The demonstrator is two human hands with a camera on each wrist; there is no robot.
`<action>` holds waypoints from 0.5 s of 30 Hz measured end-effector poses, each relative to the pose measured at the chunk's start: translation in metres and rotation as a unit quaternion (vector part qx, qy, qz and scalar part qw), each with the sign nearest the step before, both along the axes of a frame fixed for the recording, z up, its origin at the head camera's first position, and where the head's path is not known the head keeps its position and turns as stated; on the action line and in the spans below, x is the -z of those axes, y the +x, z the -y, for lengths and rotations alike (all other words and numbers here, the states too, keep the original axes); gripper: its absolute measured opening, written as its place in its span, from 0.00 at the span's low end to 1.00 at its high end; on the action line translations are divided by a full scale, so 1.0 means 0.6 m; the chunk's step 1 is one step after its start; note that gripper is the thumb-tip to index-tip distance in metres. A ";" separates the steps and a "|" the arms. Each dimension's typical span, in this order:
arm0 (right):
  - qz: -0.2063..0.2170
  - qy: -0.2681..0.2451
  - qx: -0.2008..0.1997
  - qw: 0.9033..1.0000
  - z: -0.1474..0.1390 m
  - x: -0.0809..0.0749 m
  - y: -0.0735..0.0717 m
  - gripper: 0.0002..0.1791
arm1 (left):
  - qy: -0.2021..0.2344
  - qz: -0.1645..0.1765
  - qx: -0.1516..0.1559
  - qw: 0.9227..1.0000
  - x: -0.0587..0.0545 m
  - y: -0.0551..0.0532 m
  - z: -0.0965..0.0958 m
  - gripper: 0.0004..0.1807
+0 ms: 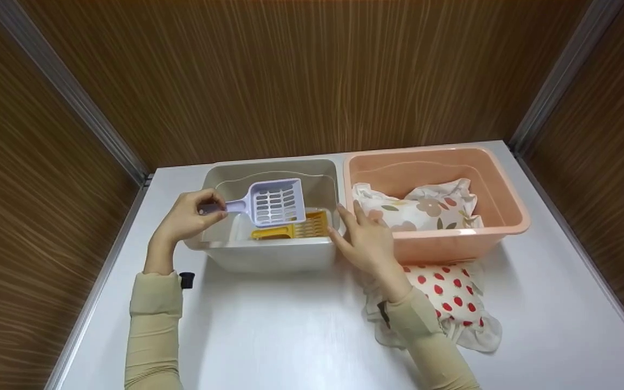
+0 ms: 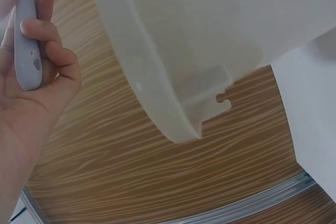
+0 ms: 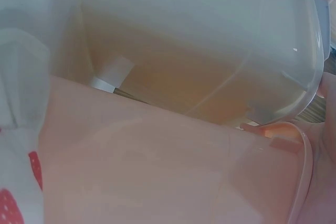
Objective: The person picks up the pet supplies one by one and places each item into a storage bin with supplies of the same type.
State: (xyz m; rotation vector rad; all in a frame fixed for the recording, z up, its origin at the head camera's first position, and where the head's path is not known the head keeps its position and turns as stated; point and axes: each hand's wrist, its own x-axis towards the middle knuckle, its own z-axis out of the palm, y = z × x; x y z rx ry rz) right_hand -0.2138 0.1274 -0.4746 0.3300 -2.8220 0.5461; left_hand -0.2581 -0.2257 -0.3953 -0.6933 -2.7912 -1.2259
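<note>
My left hand (image 1: 186, 216) grips the handle of a lavender slotted litter scoop (image 1: 247, 206) over the grey plastic bin (image 1: 274, 259). In the left wrist view, fingers wrap its handle (image 2: 26, 51) beside the bin's outer wall (image 2: 184, 24). A yellow litter scoop (image 1: 273, 233) lies in that bin on something whitish, partly hidden by the lavender one. With fingers spread and mostly straight, my right hand (image 1: 369, 241) rests where the grey bin's rim meets that of the peach bin (image 1: 436, 248). Inside the peach bin sits a ruffled floral cushion (image 1: 412, 211).
A ruffled strawberry-print cushion (image 1: 455, 295) lies on the white table (image 1: 274, 330) in front of the peach bin, partly under my right forearm. Wood-grain panels (image 1: 312, 81) enclose the table at the back and both sides.
</note>
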 end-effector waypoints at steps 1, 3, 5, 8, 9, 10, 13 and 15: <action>-0.001 0.001 0.000 1.000 0.001 0.000 0.001 0.33 | 0.001 -0.002 0.001 1.000 0.000 0.000 0.000 0.06; -0.001 0.003 0.000 1.000 0.003 0.002 0.002 0.33 | 0.002 -0.005 0.002 1.000 0.001 0.000 0.002 0.06; 0.002 0.005 0.000 1.000 0.003 0.001 0.002 0.33 | 0.002 -0.007 0.005 1.000 0.001 -0.002 0.001 0.06; 0.004 0.009 0.000 1.000 0.003 0.001 0.001 0.34 | 0.002 -0.011 0.006 1.000 0.001 -0.005 0.001 0.07; 0.003 0.011 0.001 1.000 0.003 0.001 0.001 0.34 | 0.002 -0.013 0.006 1.000 0.001 -0.005 0.001 0.07; 0.002 0.012 0.001 1.000 0.003 0.001 0.001 0.34 | 0.003 -0.015 0.008 1.000 0.000 -0.006 0.000 0.07; -0.001 0.012 0.002 1.000 0.003 0.001 0.001 0.33 | 0.003 -0.019 0.010 1.000 0.000 -0.009 -0.002 0.07; -0.001 0.010 0.002 1.000 0.003 0.001 0.002 0.33 | 0.002 -0.021 0.010 1.000 -0.001 -0.013 -0.003 0.07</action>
